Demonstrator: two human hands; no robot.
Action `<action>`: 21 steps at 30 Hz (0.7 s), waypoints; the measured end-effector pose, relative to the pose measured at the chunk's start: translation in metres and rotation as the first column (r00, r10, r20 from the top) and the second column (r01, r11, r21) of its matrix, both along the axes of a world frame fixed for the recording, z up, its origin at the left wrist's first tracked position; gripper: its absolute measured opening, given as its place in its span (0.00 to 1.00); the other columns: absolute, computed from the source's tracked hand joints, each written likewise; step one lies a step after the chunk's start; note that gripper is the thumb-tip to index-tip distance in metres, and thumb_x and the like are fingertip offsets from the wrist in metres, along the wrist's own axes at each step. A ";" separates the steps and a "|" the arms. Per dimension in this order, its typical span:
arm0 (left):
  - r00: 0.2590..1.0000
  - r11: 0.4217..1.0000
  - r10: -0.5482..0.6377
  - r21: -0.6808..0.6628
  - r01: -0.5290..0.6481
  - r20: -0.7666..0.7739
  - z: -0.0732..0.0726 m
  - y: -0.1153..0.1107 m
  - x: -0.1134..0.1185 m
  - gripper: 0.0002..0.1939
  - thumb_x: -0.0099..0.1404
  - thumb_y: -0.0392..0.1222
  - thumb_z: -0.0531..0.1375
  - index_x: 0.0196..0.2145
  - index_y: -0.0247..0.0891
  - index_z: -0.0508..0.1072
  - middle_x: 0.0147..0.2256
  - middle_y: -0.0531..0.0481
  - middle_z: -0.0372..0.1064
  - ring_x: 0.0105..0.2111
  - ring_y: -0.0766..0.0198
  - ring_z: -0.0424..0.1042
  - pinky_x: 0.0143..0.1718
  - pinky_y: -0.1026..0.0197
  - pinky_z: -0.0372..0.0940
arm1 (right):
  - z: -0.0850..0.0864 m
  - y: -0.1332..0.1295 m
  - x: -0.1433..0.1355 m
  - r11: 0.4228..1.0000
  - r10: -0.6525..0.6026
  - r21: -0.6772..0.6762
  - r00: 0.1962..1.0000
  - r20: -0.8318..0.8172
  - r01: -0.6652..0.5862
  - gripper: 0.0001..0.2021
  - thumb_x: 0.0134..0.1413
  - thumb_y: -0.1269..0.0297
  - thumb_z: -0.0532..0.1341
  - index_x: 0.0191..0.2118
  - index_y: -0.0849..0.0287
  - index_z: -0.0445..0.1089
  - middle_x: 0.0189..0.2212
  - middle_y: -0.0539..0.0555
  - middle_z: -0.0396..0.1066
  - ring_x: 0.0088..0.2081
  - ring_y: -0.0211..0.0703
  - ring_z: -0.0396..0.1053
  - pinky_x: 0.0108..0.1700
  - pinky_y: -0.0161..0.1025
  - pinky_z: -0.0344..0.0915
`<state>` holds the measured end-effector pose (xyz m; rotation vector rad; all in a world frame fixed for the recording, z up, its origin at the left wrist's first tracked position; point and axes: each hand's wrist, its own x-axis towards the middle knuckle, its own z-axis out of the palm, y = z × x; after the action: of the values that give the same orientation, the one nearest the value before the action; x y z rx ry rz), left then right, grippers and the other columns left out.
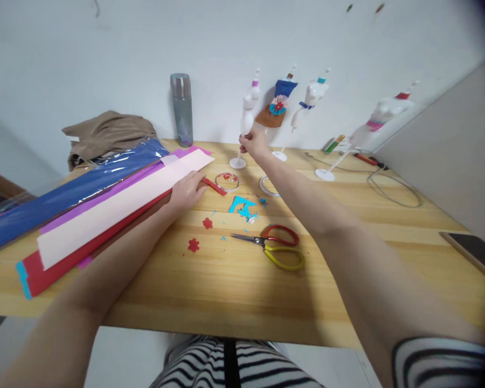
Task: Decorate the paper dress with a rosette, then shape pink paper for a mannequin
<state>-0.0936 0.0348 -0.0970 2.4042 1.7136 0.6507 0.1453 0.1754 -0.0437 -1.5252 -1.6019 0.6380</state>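
Observation:
My right hand is closed round the lower part of a small white mannequin with a purple neck band, whose round base is on the table. My left hand rests at the right end of the stacked coloured sheets, beside a pale pink sheet and a narrow red strip; its fingers are slightly bent and I cannot make out whether they grip anything. Scissors with red and yellow handles lie between my arms. Near them are blue scraps and two red paper flowers.
Other mannequins stand toward the wall, one in a blue and brown outfit. A bottle and brown cloth are at the back left. A cable and a phone lie on the right.

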 end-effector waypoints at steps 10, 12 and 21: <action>0.999 0.994 -0.045 -0.095 0.046 0.011 0.007 0.029 0.002 0.12 0.67 0.36 0.60 0.40 0.32 0.84 0.42 0.41 0.81 0.43 0.54 0.76 0.47 0.55 0.68 | 0.008 -0.016 0.006 0.997 0.005 -0.076 0.999 0.034 -0.002 0.14 0.63 0.82 0.61 0.53 0.75 0.72 0.35 0.55 0.77 0.34 0.34 0.70 0.41 0.35 0.73; 0.988 0.992 0.019 -0.122 -0.001 0.151 0.011 0.030 -0.006 0.09 0.65 0.37 0.62 0.38 0.34 0.83 0.39 0.44 0.81 0.38 0.58 0.75 0.43 0.58 0.68 | 0.008 -0.020 0.009 0.997 -0.009 -0.078 0.996 0.084 0.015 0.17 0.64 0.81 0.59 0.57 0.78 0.70 0.41 0.61 0.78 0.34 0.35 0.70 0.39 0.36 0.72; 0.886 0.966 0.212 -0.228 -0.125 0.412 -0.003 0.036 -0.021 0.07 0.63 0.36 0.58 0.35 0.33 0.77 0.28 0.46 0.75 0.23 0.65 0.67 0.27 0.61 0.65 | 0.002 -0.102 -0.017 0.892 0.441 -0.105 0.793 0.421 -0.441 0.10 0.59 0.75 0.64 0.44 0.63 0.81 0.41 0.58 0.83 0.40 0.43 0.75 0.44 0.35 0.67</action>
<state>-0.1141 0.0709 -0.1002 1.8161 1.7062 0.9123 0.1285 0.0735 -0.0415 -1.3564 -2.3467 0.5647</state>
